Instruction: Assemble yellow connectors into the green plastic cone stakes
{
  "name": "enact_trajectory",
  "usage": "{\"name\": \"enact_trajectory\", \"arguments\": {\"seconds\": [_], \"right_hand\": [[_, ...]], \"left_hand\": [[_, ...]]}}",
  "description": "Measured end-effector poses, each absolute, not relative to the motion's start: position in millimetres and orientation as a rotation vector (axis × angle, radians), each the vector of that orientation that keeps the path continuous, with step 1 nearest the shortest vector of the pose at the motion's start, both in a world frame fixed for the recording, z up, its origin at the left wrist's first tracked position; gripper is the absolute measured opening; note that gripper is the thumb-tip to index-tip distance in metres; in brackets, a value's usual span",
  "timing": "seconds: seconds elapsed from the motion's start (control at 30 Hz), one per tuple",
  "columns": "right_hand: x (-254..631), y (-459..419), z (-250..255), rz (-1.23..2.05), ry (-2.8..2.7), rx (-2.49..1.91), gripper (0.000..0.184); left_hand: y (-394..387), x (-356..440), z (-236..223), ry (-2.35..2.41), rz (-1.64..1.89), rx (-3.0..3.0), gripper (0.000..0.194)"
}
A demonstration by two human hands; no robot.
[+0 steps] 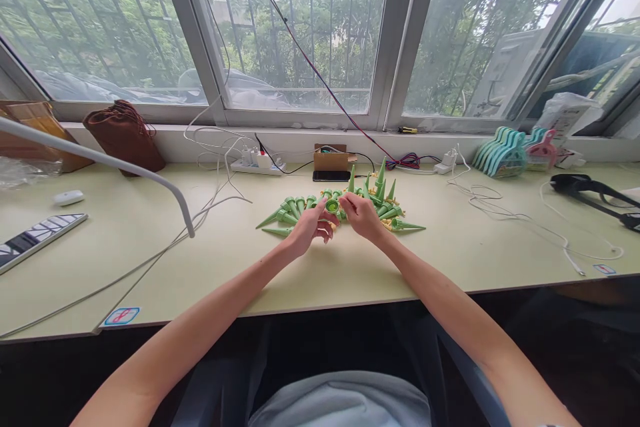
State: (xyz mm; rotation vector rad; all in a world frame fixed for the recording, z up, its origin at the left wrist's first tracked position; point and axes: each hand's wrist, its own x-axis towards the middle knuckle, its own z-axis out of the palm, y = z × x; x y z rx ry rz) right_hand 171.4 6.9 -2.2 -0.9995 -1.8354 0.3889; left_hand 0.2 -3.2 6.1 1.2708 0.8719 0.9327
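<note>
Well left of the small cardboard box (331, 161), a brown pouch (124, 137) sits at the back of the counter (330, 277). Nearer than the box and just to its left, green spikes (286, 216) lie side by side, a couple with their tips pointing left. The left hand (311, 227), in front of the box, has its thumb and fingers around one green cone (332, 206). This cone is straight in front of the box, between the hands, mouth toward the viewer; its long axis seems to run away toward the box, tip hidden. The left hand is nearer, touching it. The right hand (361, 215), just right of the cone, is curled with fingertips drawn together; I cannot tell whether they grip anything. Right of the box, more spikes (381, 180) stand and lie heaped.
</note>
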Motion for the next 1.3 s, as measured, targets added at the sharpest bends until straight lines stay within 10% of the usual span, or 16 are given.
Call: {"name": "enact_trajectory", "arguments": {"seconds": [1.3], "right_hand": [[172.8,8.3,-1.5,0.35,-1.852,-1.018,0.05]], "left_hand": [[-9.8,-2.2,4.8,0.895,1.117,1.666,0.037]]}}
